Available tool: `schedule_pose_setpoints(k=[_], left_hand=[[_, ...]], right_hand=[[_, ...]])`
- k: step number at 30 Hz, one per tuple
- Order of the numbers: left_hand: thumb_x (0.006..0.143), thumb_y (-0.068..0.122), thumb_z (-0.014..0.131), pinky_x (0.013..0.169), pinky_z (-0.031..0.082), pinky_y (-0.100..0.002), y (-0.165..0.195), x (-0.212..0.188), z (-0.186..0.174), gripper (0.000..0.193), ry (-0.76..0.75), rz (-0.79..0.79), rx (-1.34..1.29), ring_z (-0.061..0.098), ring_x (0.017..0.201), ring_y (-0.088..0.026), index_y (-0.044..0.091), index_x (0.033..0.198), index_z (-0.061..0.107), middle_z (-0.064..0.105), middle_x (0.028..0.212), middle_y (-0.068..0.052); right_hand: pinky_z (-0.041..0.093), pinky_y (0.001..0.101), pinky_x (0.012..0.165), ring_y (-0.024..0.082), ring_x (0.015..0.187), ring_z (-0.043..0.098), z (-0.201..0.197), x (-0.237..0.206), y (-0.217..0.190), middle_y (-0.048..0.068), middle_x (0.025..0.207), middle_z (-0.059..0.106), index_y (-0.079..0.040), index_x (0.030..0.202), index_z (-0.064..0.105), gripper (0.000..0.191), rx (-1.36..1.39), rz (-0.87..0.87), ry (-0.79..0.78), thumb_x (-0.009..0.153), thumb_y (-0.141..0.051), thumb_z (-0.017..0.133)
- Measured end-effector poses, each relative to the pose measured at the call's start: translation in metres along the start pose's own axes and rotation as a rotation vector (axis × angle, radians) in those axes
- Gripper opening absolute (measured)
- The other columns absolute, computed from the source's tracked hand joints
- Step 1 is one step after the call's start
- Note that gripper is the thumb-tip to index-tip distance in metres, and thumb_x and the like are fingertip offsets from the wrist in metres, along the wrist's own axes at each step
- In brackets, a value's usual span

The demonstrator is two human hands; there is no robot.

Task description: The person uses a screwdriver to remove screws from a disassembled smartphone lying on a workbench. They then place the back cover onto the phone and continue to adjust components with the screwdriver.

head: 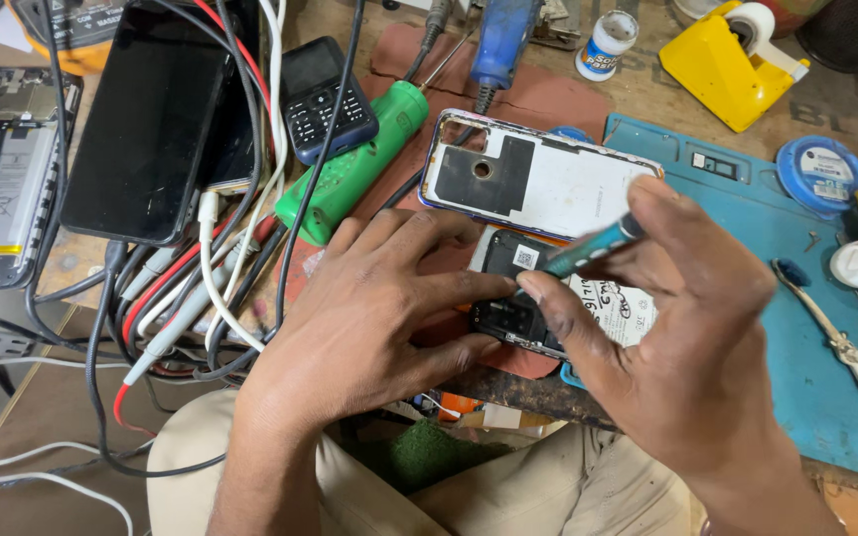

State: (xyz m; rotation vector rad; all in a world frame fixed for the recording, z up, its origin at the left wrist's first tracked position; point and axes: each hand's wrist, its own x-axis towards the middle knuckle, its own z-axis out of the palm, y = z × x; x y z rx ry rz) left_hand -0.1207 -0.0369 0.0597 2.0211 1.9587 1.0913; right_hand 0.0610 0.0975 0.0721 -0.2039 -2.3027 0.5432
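Note:
My left hand [369, 313] presses down on an opened phone [518, 298] lying at the front edge of the bench, fingers resting on its black inner board. My right hand [682, 318] grips a teal-handled screwdriver [588, 248], its tip angled down onto the phone's upper part. A white label with handwriting shows on the phone under my right hand. Just behind it lies a detached phone back cover [538, 179], inner side up, white with a black patch.
A green cylindrical tool [359, 164], a small keypad phone [325, 94], a black smartphone [146, 119] and a tangle of cables [201, 288] crowd the left. A blue work mat [796, 328], tweezers [836, 337], yellow tape dispenser [722, 60] and small jars sit right.

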Motion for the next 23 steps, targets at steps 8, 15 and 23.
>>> schedule_pose_setpoints(k=[8,15,23], left_hand=[[0.076,0.034,0.083,0.096,0.042,-0.044,-0.0014,0.0025,0.0010,0.042,0.010,0.011,-0.012,0.058,0.116,-0.030,0.021,0.116,0.077,0.064,0.125,-0.008],[0.076,0.034,0.083,0.096,0.043,-0.044,-0.0015,0.0020,0.0018,0.042,0.006,-0.001,-0.002,0.058,0.114,-0.030,0.021,0.116,0.078,0.064,0.124,-0.008],[0.075,0.036,0.083,0.096,0.042,-0.044,0.0004,0.0007,0.0003,0.043,-0.004,-0.021,0.020,0.057,0.114,-0.030,0.022,0.116,0.078,0.064,0.123,-0.007]], right_hand=[[0.066,0.0383,0.091,0.029,0.108,0.075,-0.0083,0.0106,0.0019,0.026,0.123,0.060,-0.002,0.142,0.017,0.076,0.092,-0.042,-0.131,0.091,0.010,0.072],[0.068,0.0383,0.097,0.029,0.112,0.077,-0.0109,0.0097,-0.0012,0.022,0.123,0.065,-0.003,0.146,0.019,0.073,0.143,-0.010,-0.146,0.096,0.011,0.070],[0.066,0.0387,0.089,0.030,0.105,0.075,-0.0030,0.0074,-0.0018,0.028,0.128,0.059,-0.006,0.143,0.020,0.079,0.035,0.004,-0.075,0.090,0.005,0.078]])
